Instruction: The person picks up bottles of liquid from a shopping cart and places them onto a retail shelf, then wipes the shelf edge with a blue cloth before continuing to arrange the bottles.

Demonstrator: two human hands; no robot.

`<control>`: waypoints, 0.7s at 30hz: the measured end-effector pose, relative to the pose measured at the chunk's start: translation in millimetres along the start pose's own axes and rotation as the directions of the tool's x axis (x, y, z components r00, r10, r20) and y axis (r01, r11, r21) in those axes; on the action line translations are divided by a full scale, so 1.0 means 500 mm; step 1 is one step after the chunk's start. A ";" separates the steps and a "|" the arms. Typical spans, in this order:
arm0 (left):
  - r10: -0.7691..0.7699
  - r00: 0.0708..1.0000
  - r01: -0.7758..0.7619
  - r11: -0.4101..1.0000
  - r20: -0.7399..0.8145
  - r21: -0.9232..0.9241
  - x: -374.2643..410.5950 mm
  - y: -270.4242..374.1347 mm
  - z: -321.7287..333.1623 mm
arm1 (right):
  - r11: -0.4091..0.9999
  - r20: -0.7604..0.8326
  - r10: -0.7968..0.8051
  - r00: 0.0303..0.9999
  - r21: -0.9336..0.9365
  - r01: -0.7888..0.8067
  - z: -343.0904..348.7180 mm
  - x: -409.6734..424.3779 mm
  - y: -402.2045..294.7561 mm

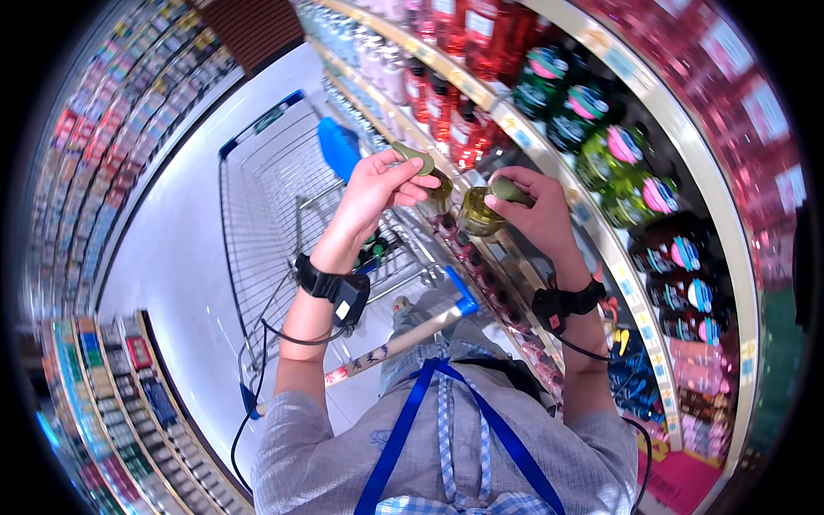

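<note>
My left hand (385, 180) pinches the olive-green pump head (417, 158) of a pump bottle (440, 194), whose translucent green body shows partly behind my fingers. Beside it, my right hand (537, 203) grips a second olive-green pump head (508, 191) between thumb and fingers. Below that grip is another pump bottle (477, 215) of yellow-green liquid, close to the first. Both bottles are at the front of the shelving; whether their bases rest on a shelf cannot be told. Each wrist wears a black strapped device with a cable.
A wire shopping cart (257, 180) with a blue-ended handle (412, 344) stands before me, close to the right-hand shelving. Red bottles (444, 116) and green pump bottles (611, 161) line those shelves. More stocked shelves (122, 129) run along the left, across the white floor (174, 257).
</note>
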State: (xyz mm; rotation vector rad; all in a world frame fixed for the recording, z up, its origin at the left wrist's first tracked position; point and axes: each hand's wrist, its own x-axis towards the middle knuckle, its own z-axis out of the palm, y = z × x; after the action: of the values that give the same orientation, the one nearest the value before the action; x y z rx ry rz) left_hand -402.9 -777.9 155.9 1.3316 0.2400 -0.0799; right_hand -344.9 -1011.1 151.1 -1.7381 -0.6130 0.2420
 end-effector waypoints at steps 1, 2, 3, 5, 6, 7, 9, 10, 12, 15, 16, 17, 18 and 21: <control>0.036 0.999 -0.034 0.999 -0.034 0.038 -0.028 0.009 -0.027 | 0.999 0.037 -0.031 0.999 -0.008 0.031 0.034 0.011 -0.018; 0.057 0.995 -0.055 0.998 -0.082 0.027 -0.048 0.013 -0.054 | 0.996 0.091 -0.067 0.994 -0.057 0.073 0.065 0.029 -0.026; 0.097 0.987 -0.098 0.995 -0.131 -0.003 -0.076 0.017 -0.085 | 0.988 0.158 -0.048 0.986 -0.138 0.070 0.104 0.043 -0.059; 0.097 0.964 -0.103 0.995 -0.246 -0.011 -0.115 0.013 -0.159 | 0.981 0.222 -0.169 0.960 -0.053 0.185 0.189 0.078 -0.049; 0.097 0.940 -0.106 0.994 -0.328 -0.008 -0.147 0.009 -0.196 | 0.981 0.298 -0.189 0.936 0.019 0.192 0.243 0.093 -0.039; 0.074 0.928 -0.086 0.996 -0.365 -0.014 -0.159 -0.004 -0.229 | 0.985 0.350 -0.071 0.934 -0.122 0.120 0.280 0.100 -0.057; 0.031 0.908 -0.048 0.998 -0.419 -0.029 -0.175 -0.044 -0.294 | 0.996 0.408 -0.071 0.910 -0.021 0.087 0.375 0.126 0.025; -0.004 0.891 -0.007 1.000 -0.455 -0.023 -0.177 -0.068 -0.329 | 0.994 0.411 -0.095 0.907 -0.007 0.108 0.420 0.134 0.064; -0.090 0.862 0.067 0.996 -0.500 -0.063 -0.190 -0.121 -0.402 | 0.996 0.481 -0.065 0.874 -0.022 0.085 0.505 0.137 0.095; -0.226 0.838 0.159 0.972 -0.496 -0.174 -0.196 -0.225 -0.513 | 0.971 0.544 -0.090 0.834 -0.138 0.195 0.620 0.140 0.177; -0.266 0.823 0.180 0.960 -0.502 -0.213 -0.199 -0.273 -0.552 | 0.979 0.606 -0.068 0.793 -0.114 0.171 0.653 0.138 0.197; -0.306 0.809 0.201 0.946 -0.503 -0.253 -0.201 -0.316 -0.587 | 0.985 0.663 -0.045 0.747 -0.095 0.144 0.685 0.136 0.222; -0.345 0.798 0.234 0.933 -0.494 -0.273 -0.197 -0.351 -0.611 | 0.989 0.700 -0.043 0.713 -0.071 0.130 0.710 0.131 0.257; -0.485 0.784 0.342 0.858 -0.388 -0.383 -0.173 -0.441 -0.657 | 0.995 0.781 -0.001 0.624 -0.059 0.076 0.766 0.110 0.370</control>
State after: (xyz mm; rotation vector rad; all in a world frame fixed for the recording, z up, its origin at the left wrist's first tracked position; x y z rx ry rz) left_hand -571.7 -519.2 -105.9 0.9586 0.9385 -0.0887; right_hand -429.5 -687.0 -116.6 -1.6473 -1.3126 0.9997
